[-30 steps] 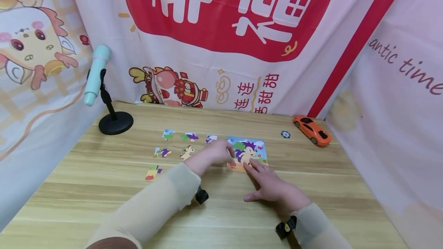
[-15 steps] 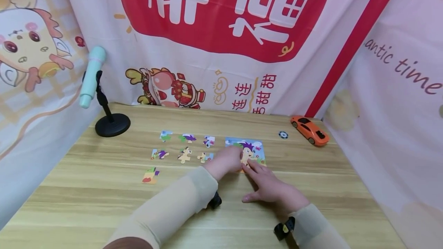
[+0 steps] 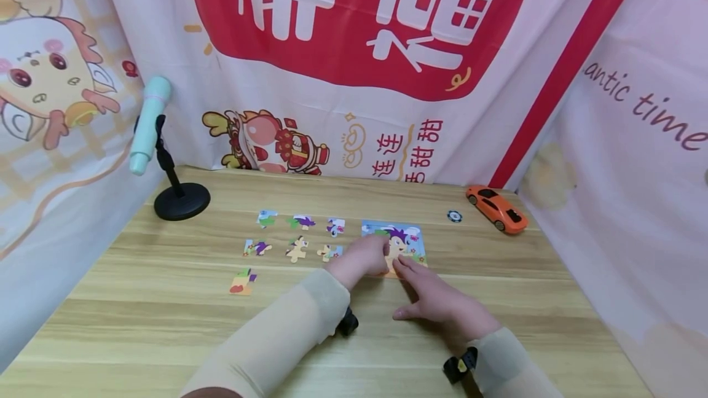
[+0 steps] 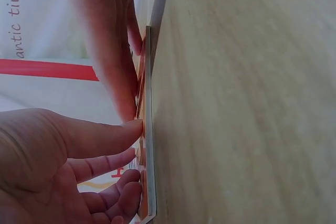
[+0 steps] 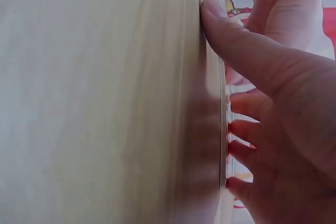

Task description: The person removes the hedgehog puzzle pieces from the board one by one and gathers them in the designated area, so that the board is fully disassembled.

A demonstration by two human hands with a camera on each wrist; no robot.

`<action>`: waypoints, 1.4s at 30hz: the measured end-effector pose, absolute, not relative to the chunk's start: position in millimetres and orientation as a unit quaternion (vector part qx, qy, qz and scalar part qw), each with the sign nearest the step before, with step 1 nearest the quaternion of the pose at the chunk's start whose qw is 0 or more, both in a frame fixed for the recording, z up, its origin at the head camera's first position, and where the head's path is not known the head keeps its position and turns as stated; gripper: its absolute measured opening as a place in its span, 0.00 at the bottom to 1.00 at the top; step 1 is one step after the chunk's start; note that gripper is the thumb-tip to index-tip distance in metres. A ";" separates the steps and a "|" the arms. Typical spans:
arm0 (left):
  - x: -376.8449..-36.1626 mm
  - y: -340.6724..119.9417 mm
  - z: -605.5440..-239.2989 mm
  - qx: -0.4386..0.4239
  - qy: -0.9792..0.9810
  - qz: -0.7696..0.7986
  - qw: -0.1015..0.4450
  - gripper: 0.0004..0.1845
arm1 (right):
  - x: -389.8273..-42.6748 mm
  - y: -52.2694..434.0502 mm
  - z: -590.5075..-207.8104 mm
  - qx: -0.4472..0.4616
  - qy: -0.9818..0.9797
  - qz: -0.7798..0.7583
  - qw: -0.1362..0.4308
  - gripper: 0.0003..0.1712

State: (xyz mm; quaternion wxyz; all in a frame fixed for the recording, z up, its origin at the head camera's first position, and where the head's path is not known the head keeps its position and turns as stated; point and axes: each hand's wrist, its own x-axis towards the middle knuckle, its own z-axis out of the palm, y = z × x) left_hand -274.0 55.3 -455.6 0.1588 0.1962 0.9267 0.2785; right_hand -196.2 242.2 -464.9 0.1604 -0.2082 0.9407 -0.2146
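While both hands cover much of the puzzle board (image 3: 406, 239) on the table (image 3: 166, 318), its near edge stays hidden. Left hand (image 3: 362, 257) and right hand (image 3: 437, 296) press it with straight fingers, gripping nothing. Loose puzzle pieces (image 3: 297, 248) lie left of them.

The puzzle board (image 3: 406, 239) near the table's back edge shows a purple-maned cartoon animal on blue, with green and an orange lower edge. Loose pieces (image 3: 297, 248) to its left carry blue, green, purple and yellow patches. The table (image 3: 166, 300) is pale wood grain. An orange toy car (image 3: 496, 208) with black windows sits at the back right corner. The sleeves (image 3: 276, 336) are beige.
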 end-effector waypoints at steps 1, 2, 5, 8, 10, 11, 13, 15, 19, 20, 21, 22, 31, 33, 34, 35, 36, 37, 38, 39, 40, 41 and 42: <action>-273.9 55.9 -455.7 0.196 0.926 0.281 0.160 0.16 | -196.3 244.1 -464.4 -0.199 0.942 -0.219 0.160 0.59; -274.1 56.4 -456.1 0.197 0.926 0.280 0.158 0.16 | -196.3 246.2 -464.0 -0.191 0.943 -0.220 0.159 0.58; -274.3 57.4 -457.4 0.197 0.926 0.280 0.158 0.16 | -195.9 253.5 -462.6 -0.170 0.951 -0.209 0.152 0.56; -274.3 57.5 -458.4 0.196 0.926 0.283 0.156 0.16 | -195.9 260.8 -462.3 -0.159 0.956 -0.195 0.148 0.54; -274.4 57.0 -458.6 0.195 0.925 0.285 0.156 0.16 | -195.9 264.4 -461.9 -0.158 0.957 -0.195 0.147 0.53; -274.3 56.6 -458.6 0.194 0.925 0.286 0.157 0.16 | -195.9 265.7 -461.8 -0.157 0.957 -0.195 0.149 0.52; -274.3 55.9 -458.4 0.193 0.924 0.289 0.157 0.16 | -195.7 267.5 -461.5 -0.159 0.955 -0.196 0.154 0.52; -274.0 55.1 -458.0 0.193 0.924 0.289 0.158 0.15 | -195.5 268.4 -461.4 -0.161 0.954 -0.200 0.156 0.52; -273.9 53.9 -457.9 0.196 0.921 0.297 0.159 0.16 | -195.3 269.1 -461.7 -0.162 0.953 -0.203 0.159 0.52; -274.1 53.8 -458.3 0.197 0.920 0.298 0.160 0.16 | -195.3 269.1 -461.7 -0.162 0.952 -0.204 0.159 0.51; -274.3 53.7 -458.7 0.198 0.919 0.301 0.160 0.16 | -195.4 269.1 -461.7 -0.162 0.952 -0.204 0.159 0.51; -274.5 53.7 -459.0 0.198 0.918 0.303 0.161 0.16 | -195.4 269.0 -461.5 -0.162 0.952 -0.204 0.160 0.51; -274.9 53.6 -459.5 0.182 0.913 0.324 0.169 0.16 | -195.0 267.8 -459.5 -0.163 0.950 -0.207 0.165 0.50; -274.8 53.8 -459.4 0.180 0.913 0.327 0.167 0.17 | -195.2 267.8 -459.8 -0.162 0.950 -0.208 0.166 0.50; -274.8 54.0 -459.5 0.180 0.912 0.328 0.167 0.17 | -195.4 267.9 -460.1 -0.162 0.950 -0.208 0.166 0.50; -274.7 54.1 -459.6 0.180 0.912 0.329 0.165 0.17 | -195.6 268.0 -460.4 -0.162 0.950 -0.208 0.166 0.51; -274.8 54.4 -459.8 0.178 0.912 0.331 0.164 0.17 | -195.7 268.1 -460.8 -0.161 0.950 -0.208 0.166 0.51; -274.8 54.7 -460.2 0.178 0.911 0.334 0.163 0.16 | -195.8 268.3 -461.2 -0.161 0.951 -0.207 0.166 0.51; -275.0 55.0 -460.7 0.176 0.911 0.338 0.160 0.15 | -196.0 268.4 -461.6 -0.161 0.951 -0.206 0.166 0.51; -275.3 55.3 -461.4 0.172 0.909 0.345 0.160 0.14 | -196.1 268.4 -462.0 -0.161 0.951 -0.204 0.166 0.51; -275.3 55.4 -461.6 0.170 0.906 0.354 0.157 0.13 | -196.1 268.5 -462.3 -0.160 0.952 -0.204 0.166 0.51; -275.2 55.3 -462.0 0.166 0.904 0.364 0.154 0.11 | -196.2 268.4 -462.4 -0.160 0.952 -0.203 0.165 0.51; -275.3 55.0 -462.4 0.162 0.901 0.374 0.151 0.10 | -196.1 268.3 -462.3 -0.160 0.952 -0.203 0.165 0.51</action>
